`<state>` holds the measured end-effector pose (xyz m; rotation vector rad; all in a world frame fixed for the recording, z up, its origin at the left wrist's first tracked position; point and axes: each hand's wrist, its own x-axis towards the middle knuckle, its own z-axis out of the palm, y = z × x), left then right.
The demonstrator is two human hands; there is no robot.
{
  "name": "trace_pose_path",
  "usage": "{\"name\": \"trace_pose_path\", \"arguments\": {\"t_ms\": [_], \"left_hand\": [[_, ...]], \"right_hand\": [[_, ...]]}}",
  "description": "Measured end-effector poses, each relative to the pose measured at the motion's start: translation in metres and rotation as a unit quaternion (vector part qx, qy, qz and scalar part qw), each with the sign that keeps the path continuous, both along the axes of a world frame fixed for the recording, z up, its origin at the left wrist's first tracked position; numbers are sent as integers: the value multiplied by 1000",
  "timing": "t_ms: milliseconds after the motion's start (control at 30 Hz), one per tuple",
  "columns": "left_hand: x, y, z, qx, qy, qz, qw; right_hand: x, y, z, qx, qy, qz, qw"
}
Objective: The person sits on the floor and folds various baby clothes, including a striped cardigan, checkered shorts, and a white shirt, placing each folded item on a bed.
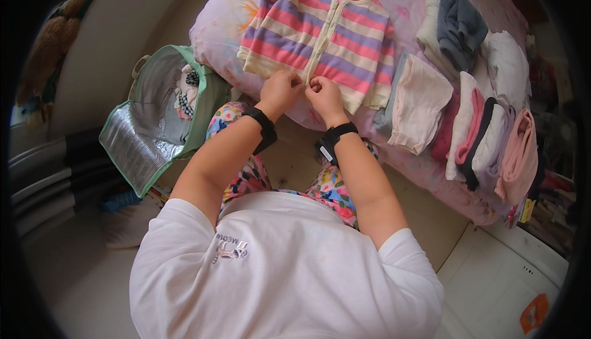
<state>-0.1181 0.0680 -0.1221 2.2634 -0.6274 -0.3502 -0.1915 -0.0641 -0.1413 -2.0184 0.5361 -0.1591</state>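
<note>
A small striped cardigan (320,34) in pink, purple and cream lies spread on the bed, its front placket running down the middle and its sleeves out at the sides. At the lower end of that placket, both my hands pinch the cardigan's front edges. My left hand (282,92) is closed on the left side of the hem. Close beside it, almost touching, my right hand (325,99) is closed on the other side. The fingertips cover the bottom of the placket, so any fastener there is hidden. Black bands sit on both wrists.
Folded pale pink clothes (420,104) lie right of the cardigan. Beyond them stand a row of folded garments (477,129) and a dark grey bundle (460,28). A green insulated bag (138,145) with silver lining hangs open at left, clothes inside. The bed (215,25) has a pink floral cover.
</note>
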Motion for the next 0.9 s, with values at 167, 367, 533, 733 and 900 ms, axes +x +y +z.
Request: {"name": "trace_pose_path", "arguments": {"t_ms": [167,367,533,733,900], "left_hand": [[12,7,-8,-77,121,-51,988],[10,4,-17,-84,82,-41,992],[12,7,-20,-114,130,-57,983],[13,6,-14,-99,154,-50,982],[9,5,-8,-73,139,-27,987]], "right_hand": [[1,-1,0,71,-12,-8,997],[-3,-6,-5,150,-39,13,988],[-6,-13,-2,236,-13,23,971],[-4,-16,1,259,11,39,965],[-3,-16,-2,254,3,35,967]]}}
